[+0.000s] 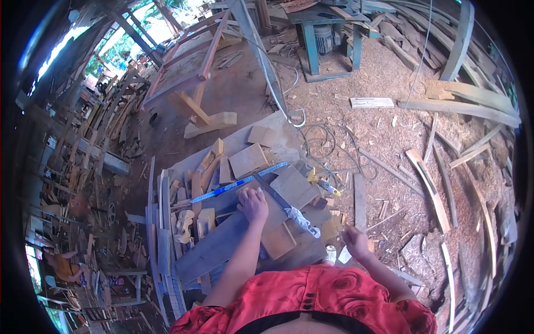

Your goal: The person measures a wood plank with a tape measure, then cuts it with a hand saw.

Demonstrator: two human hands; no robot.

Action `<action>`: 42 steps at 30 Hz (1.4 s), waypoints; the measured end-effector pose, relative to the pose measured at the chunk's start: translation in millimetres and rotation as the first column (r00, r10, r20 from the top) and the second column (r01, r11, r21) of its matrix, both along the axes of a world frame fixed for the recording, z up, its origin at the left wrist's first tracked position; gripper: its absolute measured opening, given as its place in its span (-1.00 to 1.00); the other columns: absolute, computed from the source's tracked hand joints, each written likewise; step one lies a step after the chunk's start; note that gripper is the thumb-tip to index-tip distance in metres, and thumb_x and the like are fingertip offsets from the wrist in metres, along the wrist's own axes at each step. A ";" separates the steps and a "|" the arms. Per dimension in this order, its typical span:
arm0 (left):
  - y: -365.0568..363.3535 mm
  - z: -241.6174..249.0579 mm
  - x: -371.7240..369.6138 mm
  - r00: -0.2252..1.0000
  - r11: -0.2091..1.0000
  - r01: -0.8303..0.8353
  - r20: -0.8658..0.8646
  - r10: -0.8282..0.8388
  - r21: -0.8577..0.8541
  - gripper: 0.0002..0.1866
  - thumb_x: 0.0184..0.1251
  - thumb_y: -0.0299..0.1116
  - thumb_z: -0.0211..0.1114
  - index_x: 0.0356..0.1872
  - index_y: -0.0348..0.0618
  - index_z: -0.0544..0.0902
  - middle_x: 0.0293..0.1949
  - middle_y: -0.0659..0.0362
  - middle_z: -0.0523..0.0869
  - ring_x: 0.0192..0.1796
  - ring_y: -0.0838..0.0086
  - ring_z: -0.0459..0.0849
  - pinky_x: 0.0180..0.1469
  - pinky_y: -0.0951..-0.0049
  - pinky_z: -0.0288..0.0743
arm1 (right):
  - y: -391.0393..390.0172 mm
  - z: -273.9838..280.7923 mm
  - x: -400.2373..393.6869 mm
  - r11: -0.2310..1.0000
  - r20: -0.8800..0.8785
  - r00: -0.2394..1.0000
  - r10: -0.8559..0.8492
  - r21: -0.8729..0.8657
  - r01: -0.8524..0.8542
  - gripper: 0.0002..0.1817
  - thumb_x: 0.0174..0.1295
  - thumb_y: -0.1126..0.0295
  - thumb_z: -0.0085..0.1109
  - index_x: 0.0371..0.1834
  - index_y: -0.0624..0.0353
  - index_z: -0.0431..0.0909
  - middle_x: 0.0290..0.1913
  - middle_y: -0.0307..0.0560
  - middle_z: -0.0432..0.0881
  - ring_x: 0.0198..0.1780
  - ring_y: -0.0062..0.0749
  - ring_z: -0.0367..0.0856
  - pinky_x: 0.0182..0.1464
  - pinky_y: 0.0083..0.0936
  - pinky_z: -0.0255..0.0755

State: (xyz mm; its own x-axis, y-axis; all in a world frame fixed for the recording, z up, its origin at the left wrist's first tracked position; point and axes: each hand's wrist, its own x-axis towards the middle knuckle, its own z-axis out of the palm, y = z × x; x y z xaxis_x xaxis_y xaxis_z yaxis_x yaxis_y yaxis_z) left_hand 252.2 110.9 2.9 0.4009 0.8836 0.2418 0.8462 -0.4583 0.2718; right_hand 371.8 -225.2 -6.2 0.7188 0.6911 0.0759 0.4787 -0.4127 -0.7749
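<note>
Seen from the head camera, a person in a red top leans over a low workbench [289,257] heaped with timber offcuts in a sawdust-floored workshop. The left hand [253,204] rests palm-down, fingers spread, on a long grey plank [219,245] near the middle of the workbench, gripping nothing. The plank's long axis runs from the near left corner up toward the hand, so the left hand is plainly the nearer one. A blue-and-white ruler [239,183] lies just beyond the fingertips, slanting up toward the far right edge, close to parallel with the plank. The right hand [355,240] hovers off the workbench's right edge, well apart from the left, fingers loosely curled; whether it holds anything cannot be told. One plank, one ruler, and about four squarish wood blocks [248,160] sit toward the far edge.
</note>
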 end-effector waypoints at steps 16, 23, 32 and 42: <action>2.6 -14.0 1.8 0.998 0.999 0.042 -0.048 -0.041 0.016 -0.65 0.41 -0.04 -0.11 -0.23 -0.10 0.47 0.09 0.14 0.38 0.21 0.23 0.30 0.07 0.01 0.19 | -136.8 -278.9 -186.1 0.855 -0.735 0.541 -0.409 -0.516 -0.054 -0.24 0.10 -0.27 -0.04 0.05 0.25 0.49 -0.12 0.17 0.62 0.01 -0.01 0.57 0.02 -0.22 0.44; 6.3 -22.9 0.1 0.998 0.997 0.068 -0.010 -0.068 0.021 -0.65 0.41 -0.03 -0.09 -0.23 -0.10 0.47 0.06 0.10 0.41 0.17 0.16 0.36 0.04 -0.01 0.23 | -118.2 -339.4 -210.4 0.874 -0.788 0.458 -0.411 -0.484 -0.048 -0.26 0.10 -0.25 -0.01 0.04 0.25 0.49 -0.13 0.16 0.62 -0.01 -0.03 0.58 0.00 -0.23 0.45; 18.6 -36.6 -9.1 0.990 0.989 0.144 0.010 -0.144 0.023 -0.65 0.41 -0.05 -0.09 -0.19 -0.15 0.45 0.06 0.01 0.40 0.12 0.08 0.38 0.08 0.08 0.26 | -62.5 -398.1 -228.2 0.908 -0.851 0.377 -0.365 -0.415 -0.058 -0.27 0.09 -0.22 0.02 0.04 0.25 0.49 -0.13 0.15 0.62 -0.04 -0.05 0.58 -0.03 -0.24 0.45; 15.6 -33.0 -5.6 0.986 0.986 0.166 -0.004 -0.166 0.011 -0.65 0.42 -0.04 -0.09 -0.21 -0.16 0.41 0.03 -0.01 0.39 0.10 0.05 0.38 0.09 0.07 0.24 | -52.3 -430.9 -239.3 0.906 -0.873 0.318 -0.371 -0.415 -0.082 -0.29 0.08 -0.19 0.05 0.03 0.26 0.49 -0.14 0.14 0.62 -0.07 -0.07 0.58 -0.05 -0.26 0.46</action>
